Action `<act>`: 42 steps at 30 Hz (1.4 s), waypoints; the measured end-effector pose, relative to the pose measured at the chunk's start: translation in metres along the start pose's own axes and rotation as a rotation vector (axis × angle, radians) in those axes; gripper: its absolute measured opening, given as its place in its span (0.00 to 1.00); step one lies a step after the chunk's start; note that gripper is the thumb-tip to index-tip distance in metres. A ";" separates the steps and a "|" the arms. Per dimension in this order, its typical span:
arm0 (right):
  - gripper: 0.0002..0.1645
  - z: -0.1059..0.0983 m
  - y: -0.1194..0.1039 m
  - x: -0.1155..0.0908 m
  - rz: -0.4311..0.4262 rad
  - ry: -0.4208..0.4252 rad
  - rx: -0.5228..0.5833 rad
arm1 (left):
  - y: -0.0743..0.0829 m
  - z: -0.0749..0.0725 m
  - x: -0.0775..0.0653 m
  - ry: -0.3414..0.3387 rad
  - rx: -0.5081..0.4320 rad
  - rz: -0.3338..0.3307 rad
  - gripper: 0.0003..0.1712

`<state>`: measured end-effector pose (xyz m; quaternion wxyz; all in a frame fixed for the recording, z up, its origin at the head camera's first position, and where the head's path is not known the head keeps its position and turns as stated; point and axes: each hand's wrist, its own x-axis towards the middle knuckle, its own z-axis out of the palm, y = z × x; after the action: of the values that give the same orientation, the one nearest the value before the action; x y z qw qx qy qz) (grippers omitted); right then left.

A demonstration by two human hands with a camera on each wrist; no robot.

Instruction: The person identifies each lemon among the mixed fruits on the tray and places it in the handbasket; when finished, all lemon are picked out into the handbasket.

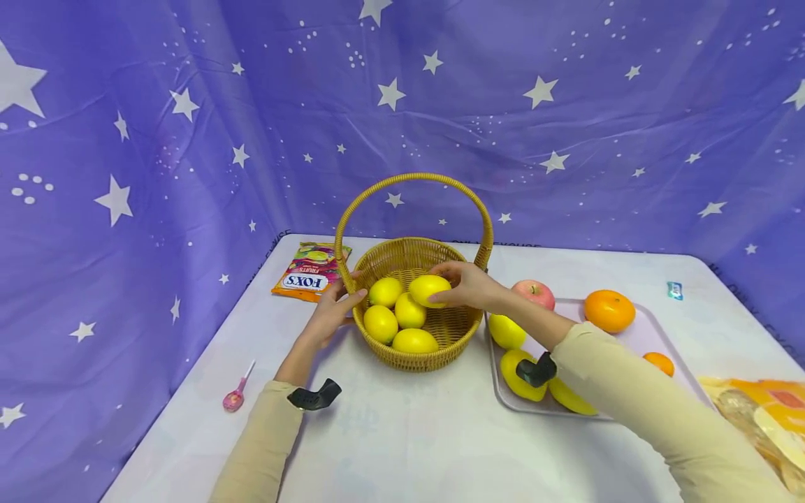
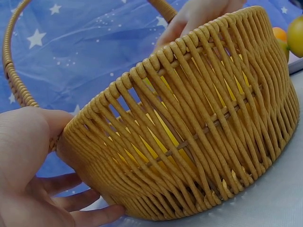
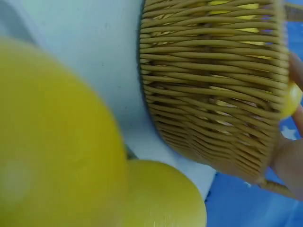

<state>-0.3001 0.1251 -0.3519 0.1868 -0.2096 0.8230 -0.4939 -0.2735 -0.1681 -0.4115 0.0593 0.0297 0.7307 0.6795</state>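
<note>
A wicker basket [image 1: 409, 360] with a tall arched handle stands on the table, and several yellow lemons [image 1: 380, 325] lie in its left and front part. At the basket's left side my left hand [image 1: 331, 311] holds the rim, thumb over the edge by the handle's foot and fingers spread on the outer wall, as the left wrist view shows. My right hand [image 1: 468, 285] pinches another lemon [image 1: 429, 289] between thumb and fingers, over the basket's opening. In the right wrist view, the basket wall partly hides that lemon and the hand.
Right of the basket, a tray [image 1: 666, 339] bears a red apple [image 1: 533, 294], an orange [image 1: 608, 311], a smaller orange fruit [image 1: 659, 363] and several yellow fruits [image 1: 523, 375]. A FOX'S candy bag [image 1: 308, 272], lollipop [image 1: 233, 400], small blue packet [image 1: 675, 290] and orange-and-clear bag [image 1: 770, 419] lie around.
</note>
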 end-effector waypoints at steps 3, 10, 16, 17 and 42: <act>0.33 0.005 0.004 0.012 0.050 0.058 -0.009 | 0.000 0.003 0.000 -0.012 0.009 0.003 0.30; 0.33 0.009 0.012 0.032 0.074 0.101 -0.020 | 0.002 0.006 0.000 -0.014 0.023 0.007 0.30; 0.31 0.010 0.019 0.039 0.092 0.098 -0.007 | 0.002 0.008 0.002 -0.018 0.004 0.015 0.30; 0.31 0.010 0.019 0.040 0.098 0.092 0.000 | 0.001 0.008 0.002 -0.020 0.001 0.015 0.29; 0.29 -0.067 0.007 -0.064 -0.058 -0.160 -0.130 | 0.000 0.001 0.000 0.004 0.008 -0.013 0.31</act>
<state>-0.2817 0.2111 -0.3219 0.2234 -0.2838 0.8292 -0.4265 -0.2731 -0.1669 -0.4114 0.0621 0.0240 0.7336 0.6763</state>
